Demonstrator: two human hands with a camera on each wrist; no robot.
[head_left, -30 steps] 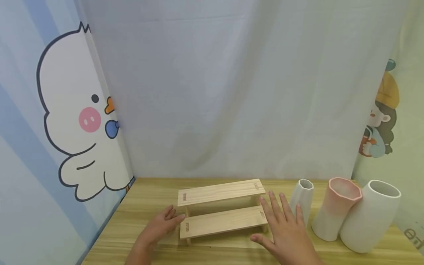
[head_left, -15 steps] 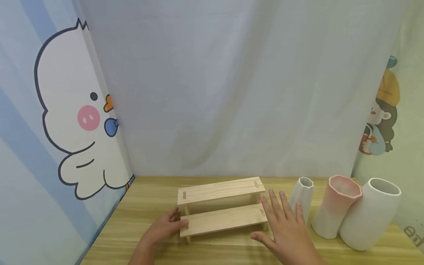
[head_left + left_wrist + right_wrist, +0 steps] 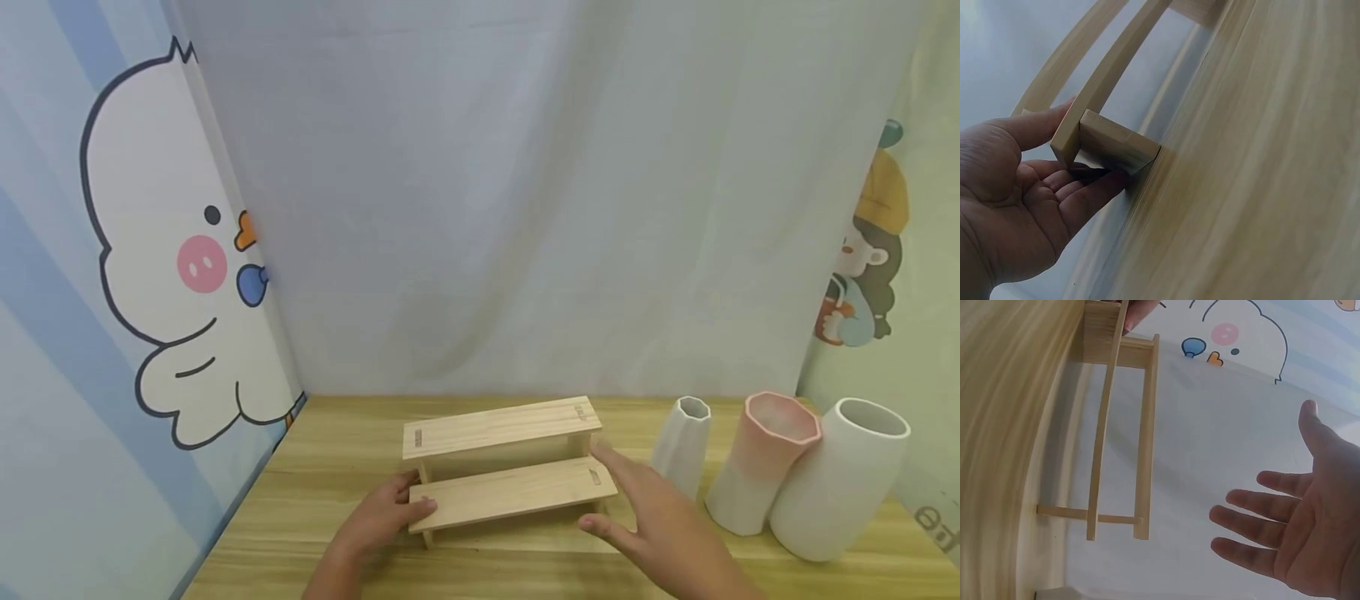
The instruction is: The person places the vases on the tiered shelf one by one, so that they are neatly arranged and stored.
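Note:
A two-step wooden display stand (image 3: 510, 493), made of two pale boards on legs, stands on the table, slightly angled. My left hand (image 3: 375, 518) grips the left end of its lower board; the thumb lies over the board's end. In the left wrist view, the fingers of that hand (image 3: 1016, 187) curl beneath, by the stand's leg (image 3: 1116, 142). Near the right end, my right hand (image 3: 660, 521) is held with thumb and fingers spread. The right wrist view shows this hand (image 3: 1316, 519) apart from the stand (image 3: 1102, 450), its palm holding nothing.
To the right stand a slim white fluted vase (image 3: 684, 450), a pink-and-white vase (image 3: 750, 492) and a large white vase (image 3: 836, 492). The last two touch. A grey curtain (image 3: 510, 208) closes off the back of the wooden table (image 3: 337, 450).
My left hand has moved right onto the lower board's end and taken hold of it. My right hand has turned from back-up to edge-on, staying near the stand's right end.

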